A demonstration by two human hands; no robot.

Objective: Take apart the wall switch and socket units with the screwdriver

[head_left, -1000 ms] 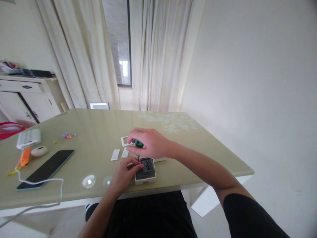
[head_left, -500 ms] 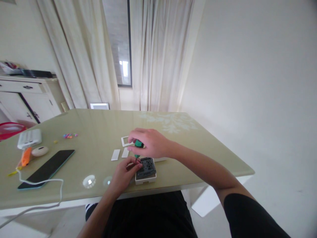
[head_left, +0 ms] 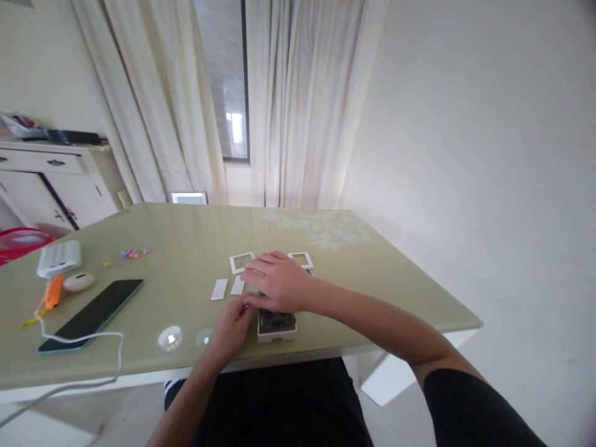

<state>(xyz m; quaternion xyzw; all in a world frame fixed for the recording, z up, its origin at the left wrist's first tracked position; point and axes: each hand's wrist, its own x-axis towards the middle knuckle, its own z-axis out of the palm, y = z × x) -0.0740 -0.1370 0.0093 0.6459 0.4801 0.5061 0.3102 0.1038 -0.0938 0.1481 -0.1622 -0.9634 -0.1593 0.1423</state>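
Note:
Close to the table's near edge lies a dark grey wall-switch body [head_left: 277, 322] on a white base [head_left: 278, 336]. My right hand [head_left: 282, 284] is closed above it, around a green-handled screwdriver [head_left: 261, 293] of which only a speck of green shows. At the left side of the switch, my left hand [head_left: 233, 328] has thumb and fingers pinched together, touching the right hand. Whatever sits between those fingertips is hidden. Just beyond the hands are two white rectangular plates [head_left: 219, 289] and two white square frames [head_left: 241, 263], [head_left: 301, 260].
To the left lie a dark tablet-like slab [head_left: 93, 315], a white cable [head_left: 118, 357], an orange item [head_left: 54, 290], a round white object [head_left: 79, 282] and a white box [head_left: 59, 258]. Small coloured beads [head_left: 134, 253] sit farther back. A wall [head_left: 488, 155] stands at the right.
My right hand has come down over the switch and now covers most of the screwdriver. The white frame on the right has come into view. My left hand stays pinched beside the switch.

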